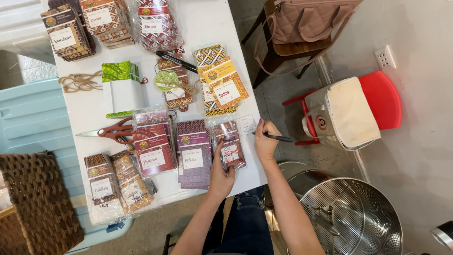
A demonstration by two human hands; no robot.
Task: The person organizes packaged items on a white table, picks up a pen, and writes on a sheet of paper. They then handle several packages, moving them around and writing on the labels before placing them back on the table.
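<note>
You see a white tabletop (89, 111), maroon geometric-patterned flat packets in clear plastic (152, 148), a purple patterned packet (193, 153), orange-yellow patterned packets (222, 85), red-handled scissors (111, 132), a green leaf-print white box (121, 87), your black pen (276, 137).

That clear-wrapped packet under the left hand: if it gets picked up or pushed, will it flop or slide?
The clear-wrapped packet looks flat and thin, so probably light with some flex. Its glossy wrap likely slides easily on the smooth white table. The left hand presses its lower edge, perhaps steadying it.
</note>
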